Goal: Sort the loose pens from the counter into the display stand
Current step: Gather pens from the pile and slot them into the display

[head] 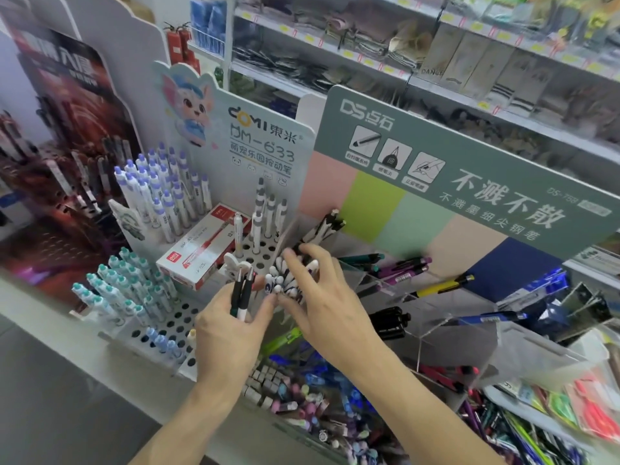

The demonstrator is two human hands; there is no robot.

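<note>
Two pens (242, 293), dark-barrelled with white lower ends, are held upright in the left hand (228, 333), fingers curled round them. The right hand (318, 297) is spread over a tight cluster of black-and-white pens (288, 280) at the front of the perforated display stand (258, 250); its fingertips are among the pen tops, but whether any single pen is pinched cannot be told through the blur.

Stand noted: white, many round holes. A few tall grey-and-white pens (268, 209) are seated at the back. Purple-capped pens (161, 189) and teal-capped pens (124, 286) fill neighbouring racks to the left. A red-and-white pen box (204, 253) lies just beside the stand. Clear acrylic compartments (396, 280) to the right hold pens lying on their sides. More loose pens are heaped in trays at the lower right; the counter (50, 364) edge is seen lower left.

Judged stage: sorting under way, pens in hand not yet seated.

Risks from here:
- Cluster could be knocked over by the spread right hand, since the pens stand close and lean together.
- The two held pens could slip against each other if only one is released toward a hole.
- A pen could be seated in the wrong rack; similar white barrels sit just beside one another.
- A neighbouring pen could be dragged out if one is lifted from the packed group.
</note>
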